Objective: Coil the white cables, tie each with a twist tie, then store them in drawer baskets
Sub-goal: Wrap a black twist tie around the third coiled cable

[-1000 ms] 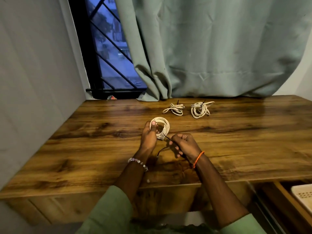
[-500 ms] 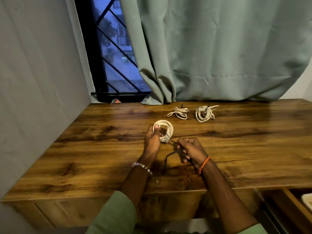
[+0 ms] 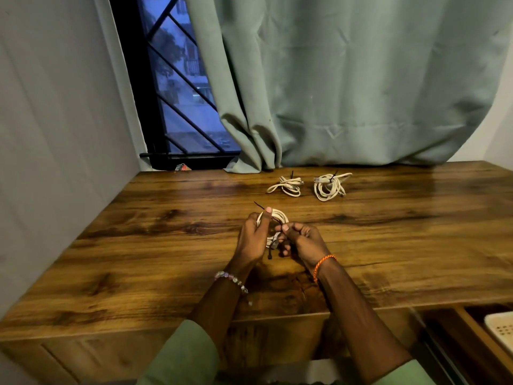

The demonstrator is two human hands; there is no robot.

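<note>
1. Coil of white cable (image 3: 279, 216) is held just above the wooden desk (image 3: 138, 245), gripped by the left hand (image 3: 254, 237).
2. Black twist tie (image 3: 274, 219) is pinched by the right hand (image 3: 302, 241).
3. Cable is judged light and springy; loops are best clamped where the tie crosses.

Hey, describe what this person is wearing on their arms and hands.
Both arms show pale green sleeves pushed up toward the elbows, forearms bare. The left wrist carries a beaded bracelet with pale, glassy beads. The right wrist carries a thin orange braided cord bracelet. Left hand and right hand are bare: no gloves, no rings visible.
</note>
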